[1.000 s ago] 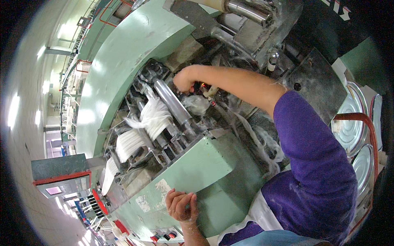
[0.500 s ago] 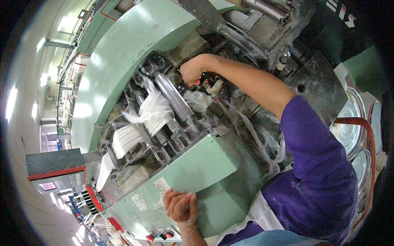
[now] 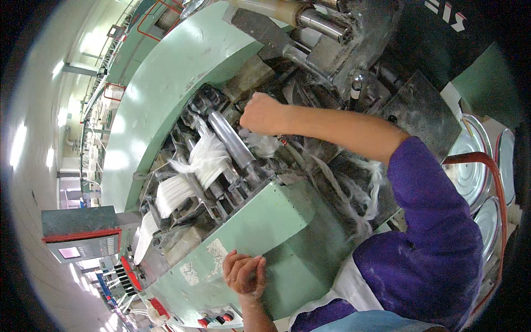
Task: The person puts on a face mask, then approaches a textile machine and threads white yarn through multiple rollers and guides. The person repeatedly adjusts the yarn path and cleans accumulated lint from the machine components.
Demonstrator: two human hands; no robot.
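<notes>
Right hand (image 3: 263,113) is closed in a fist deep in the open roller section of the green machine (image 3: 166,83), just at 2 o'clock of the steel roller (image 3: 232,141) and touching loose white fibre (image 3: 260,145); whether it grips any I cannot tell. Left hand (image 3: 244,272) lies with curled fingers on the green cover panel (image 3: 265,221) at 6 o'clock, holding nothing. White sliver strands (image 3: 191,171) sit threaded through the rollers at 9 o'clock of the fist, while fluff (image 3: 359,205) clings to the frame at 4 o'clock, so clearing looks partly done.
</notes>
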